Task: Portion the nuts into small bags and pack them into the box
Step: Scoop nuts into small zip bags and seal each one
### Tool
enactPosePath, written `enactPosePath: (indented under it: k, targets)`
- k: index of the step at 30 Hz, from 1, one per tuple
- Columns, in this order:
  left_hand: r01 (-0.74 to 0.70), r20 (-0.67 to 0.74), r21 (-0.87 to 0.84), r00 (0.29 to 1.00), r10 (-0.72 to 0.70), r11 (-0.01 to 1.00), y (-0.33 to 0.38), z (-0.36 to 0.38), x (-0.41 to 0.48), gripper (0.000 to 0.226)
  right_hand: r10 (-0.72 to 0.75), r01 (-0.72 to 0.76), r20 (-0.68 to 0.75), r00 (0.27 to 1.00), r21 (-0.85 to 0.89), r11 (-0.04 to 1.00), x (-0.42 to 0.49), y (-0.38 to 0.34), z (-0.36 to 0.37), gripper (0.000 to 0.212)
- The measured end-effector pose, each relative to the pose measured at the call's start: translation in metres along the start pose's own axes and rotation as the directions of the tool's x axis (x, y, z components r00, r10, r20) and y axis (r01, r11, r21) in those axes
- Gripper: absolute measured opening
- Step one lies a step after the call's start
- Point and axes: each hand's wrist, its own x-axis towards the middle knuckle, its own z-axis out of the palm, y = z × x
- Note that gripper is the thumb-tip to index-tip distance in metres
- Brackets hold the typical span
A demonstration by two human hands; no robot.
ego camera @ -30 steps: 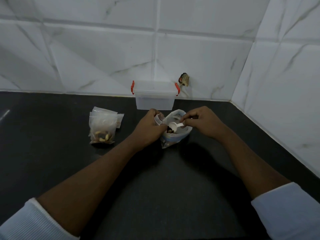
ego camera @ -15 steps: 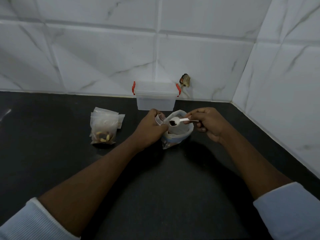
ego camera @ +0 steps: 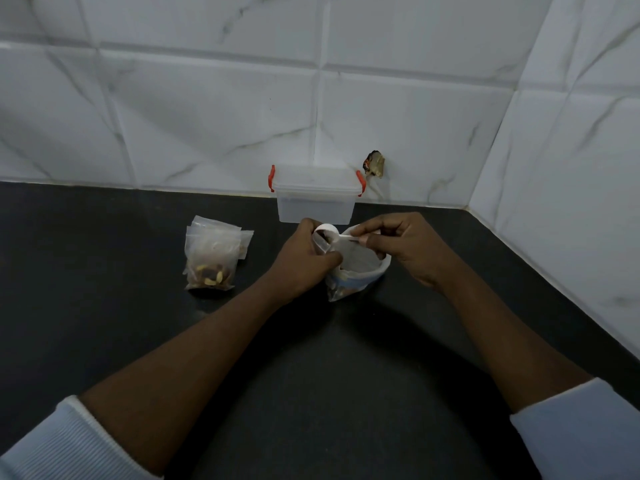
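The left hand (ego camera: 304, 258) grips a small clear bag (ego camera: 320, 242); the right hand (ego camera: 398, 244) pinches a white spoon (ego camera: 336, 235), its bowl tipped at that bag's mouth. Beneath them an open nut pouch (ego camera: 360, 275) stands on the black counter (ego camera: 104, 289). Filled bags (ego camera: 211, 258) (nuts showing inside) lie to the left, and a lidded box (ego camera: 317, 199) sits against the wall.

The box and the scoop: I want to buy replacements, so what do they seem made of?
The box looks like frosted translucent plastic with a semi-matte finish: its milky walls let light through. Its latches look like opaque red plastic. The scoop is probably white opaque plastic, judging by its thin, smooth, moulded shape.
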Motion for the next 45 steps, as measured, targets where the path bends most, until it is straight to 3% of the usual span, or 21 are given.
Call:
enactPosePath:
  k: [6, 11, 13, 16, 21, 23, 27, 32, 37, 45]
  targets:
    - [-0.030, -0.036, -0.017, 0.999, 0.029, 0.999, 0.000, 0.001, -0.001, 0.046, -0.015, 0.021, 0.058, 0.998, -0.099, 0.995, 0.001, 0.004, -0.005, 0.026]
    - [-0.016, -0.037, -0.024, 0.999, 0.016, 1.000, 0.002, 0.001, -0.001, 0.041, -0.007, 0.001, -0.100, 0.995, -0.057, 0.998, 0.000, -0.003, -0.008, 0.023]
    - [-0.020, -0.051, -0.032, 0.999, 0.019, 0.999, 0.002, 0.001, -0.001, 0.036, -0.017, -0.012, -0.128, 0.992, -0.218, 0.976, 0.000, -0.001, -0.014, 0.025]
    - [-0.025, -0.057, -0.056, 0.998, 0.022, 0.998, 0.002, 0.000, -0.001, 0.032, -0.002, -0.022, -0.050, 0.999, -0.475, 0.880, -0.003, 0.004, -0.016, 0.030]
    - [-0.028, -0.086, -0.057, 0.996, 0.023, 0.998, 0.002, 0.001, -0.002, 0.031, 0.095, 0.005, 0.129, 0.987, -0.621, 0.784, -0.004, 0.002, -0.006, 0.032]
    - [-0.023, -0.087, -0.057, 0.996, 0.018, 0.998, 0.002, 0.000, -0.001, 0.030, 0.127, -0.004, 0.136, 0.983, -0.667, 0.745, -0.004, -0.001, -0.008, 0.030]
    - [-0.023, -0.070, -0.066, 0.997, 0.018, 0.998, 0.002, 0.000, -0.001, 0.029, 0.067, -0.036, 0.029, 0.997, -0.604, 0.796, -0.006, -0.006, -0.012, 0.028]
    - [-0.017, -0.047, -0.033, 0.999, 0.016, 0.999, 0.003, 0.001, -0.002, 0.030, 0.112, 0.022, 0.143, 0.983, -0.705, 0.708, -0.004, -0.007, -0.005, 0.028]
    - [-0.034, 0.053, 0.045, 0.998, 0.032, 0.998, 0.005, 0.000, -0.005, 0.032, 0.076, -0.057, 0.001, 0.997, -0.665, 0.745, -0.004, -0.008, -0.017, 0.024]
    - [-0.107, 0.160, 0.194, 0.984, 0.076, 0.975, 0.006, -0.001, -0.004, 0.038, 0.143, -0.105, 0.019, 0.990, -0.581, 0.807, -0.003, -0.011, -0.019, 0.019]
